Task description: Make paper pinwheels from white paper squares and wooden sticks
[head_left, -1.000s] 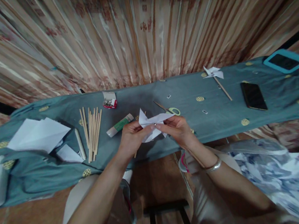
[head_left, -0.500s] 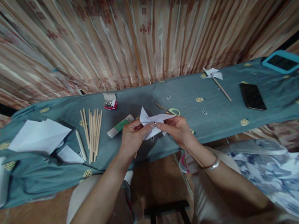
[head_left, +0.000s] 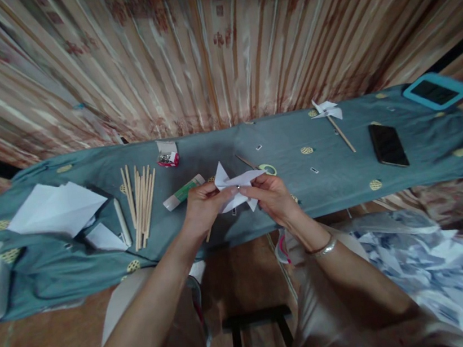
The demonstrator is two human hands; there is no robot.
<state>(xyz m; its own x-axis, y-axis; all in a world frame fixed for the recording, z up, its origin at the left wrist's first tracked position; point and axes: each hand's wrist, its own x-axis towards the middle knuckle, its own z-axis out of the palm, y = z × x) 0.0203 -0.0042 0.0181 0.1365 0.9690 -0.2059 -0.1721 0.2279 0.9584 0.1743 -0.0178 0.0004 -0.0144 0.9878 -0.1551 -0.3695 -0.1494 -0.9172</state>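
A white paper pinwheel (head_left: 238,179) is held between both hands above the near edge of the cloth-covered table. My left hand (head_left: 204,204) pinches its left side, thumb near the centre. On the other side, my right hand (head_left: 275,195) grips the paper with its thumb close to a small shiny pin (head_left: 238,187) at the middle. A wooden stick (head_left: 209,234) shows partly below my left hand. The glue stick (head_left: 183,192) lies just left of the hands, and scissors (head_left: 267,169) with a green-white handle lie behind them.
Several wooden sticks (head_left: 144,207), a white pen-like stick (head_left: 122,222) and paper sheets (head_left: 55,211) lie at left. A red box of pins (head_left: 167,154) stands behind. A finished pinwheel (head_left: 328,109), a phone (head_left: 387,145) and a blue-framed tablet (head_left: 436,92) are at right. Paper scraps (head_left: 434,260) fill a bag below.
The pinwheel has tilted slightly, so more of its front face and lower right point show. Both hands keep their hold near the centre. The view has shifted a little.
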